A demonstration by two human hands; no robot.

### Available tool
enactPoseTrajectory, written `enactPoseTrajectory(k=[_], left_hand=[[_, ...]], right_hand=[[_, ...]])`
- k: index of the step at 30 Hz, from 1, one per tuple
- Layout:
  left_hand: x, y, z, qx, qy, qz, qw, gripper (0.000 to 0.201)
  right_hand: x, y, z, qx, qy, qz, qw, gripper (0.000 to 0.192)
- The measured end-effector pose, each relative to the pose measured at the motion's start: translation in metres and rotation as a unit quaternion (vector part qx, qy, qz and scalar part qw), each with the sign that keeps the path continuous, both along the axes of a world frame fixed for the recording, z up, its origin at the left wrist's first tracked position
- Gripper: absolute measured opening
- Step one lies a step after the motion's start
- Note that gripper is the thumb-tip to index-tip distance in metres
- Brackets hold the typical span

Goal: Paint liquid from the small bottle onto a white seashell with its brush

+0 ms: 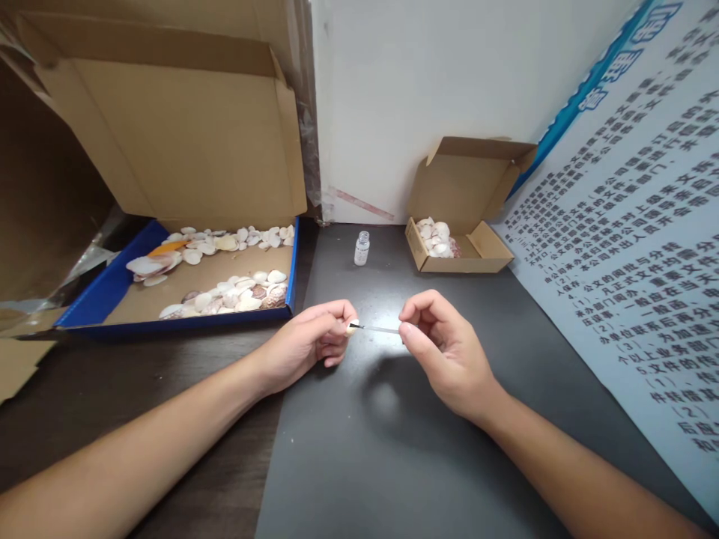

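Observation:
Between the thumb and fingers of my left hand [314, 333] is a small pale seashell [352, 327], mostly covered by the fingertips. My right hand [443, 348] pinches the far end of a thin brush [379, 330] with a clear stem and a dark tip. The stem lies level between the two hands, and its dark tip meets the shell. Behind the hands stands a small clear bottle [362, 249], upright and uncapped, with whitish contents.
At left, an open blue-edged cardboard box [225, 262] holds many loose shells in two groups. A smaller open cardboard box [466, 263] with shells stands back right. A dark grey mat [348, 464] covers the table. A printed poster [629, 247] leans along the right side.

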State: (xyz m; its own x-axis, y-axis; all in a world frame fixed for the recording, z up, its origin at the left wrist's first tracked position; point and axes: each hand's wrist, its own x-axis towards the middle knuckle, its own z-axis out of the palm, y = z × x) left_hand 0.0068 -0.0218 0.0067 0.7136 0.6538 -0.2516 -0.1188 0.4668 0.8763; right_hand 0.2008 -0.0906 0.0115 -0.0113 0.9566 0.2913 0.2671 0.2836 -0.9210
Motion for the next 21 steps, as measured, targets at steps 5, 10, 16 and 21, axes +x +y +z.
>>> enactPoseTrajectory(k=[5, 10, 16, 21], left_hand=[[-0.0008, 0.0008, -0.0008, -0.003, -0.002, -0.002, 1.000, 0.013], [-0.0003, 0.0004, 0.0003, 0.001, 0.001, 0.003, 1.000, 0.010], [-0.0003, 0.0000, -0.0002, 0.005, 0.002, 0.001, 1.000, 0.013], [0.0003, -0.0002, 0.0003, 0.005, 0.008, 0.001, 1.000, 0.010]], right_hand=[[0.0000, -0.0012, 0.0010, -0.004, -0.017, -0.017, 1.000, 0.010], [0.0005, -0.0012, 0.0018, 0.007, -0.004, 0.001, 1.000, 0.009], [0.0004, -0.0011, 0.0009, -0.003, -0.020, -0.013, 1.000, 0.009], [0.0003, -0.0018, 0.0017, 0.001, 0.000, 0.010, 1.000, 0.010]])
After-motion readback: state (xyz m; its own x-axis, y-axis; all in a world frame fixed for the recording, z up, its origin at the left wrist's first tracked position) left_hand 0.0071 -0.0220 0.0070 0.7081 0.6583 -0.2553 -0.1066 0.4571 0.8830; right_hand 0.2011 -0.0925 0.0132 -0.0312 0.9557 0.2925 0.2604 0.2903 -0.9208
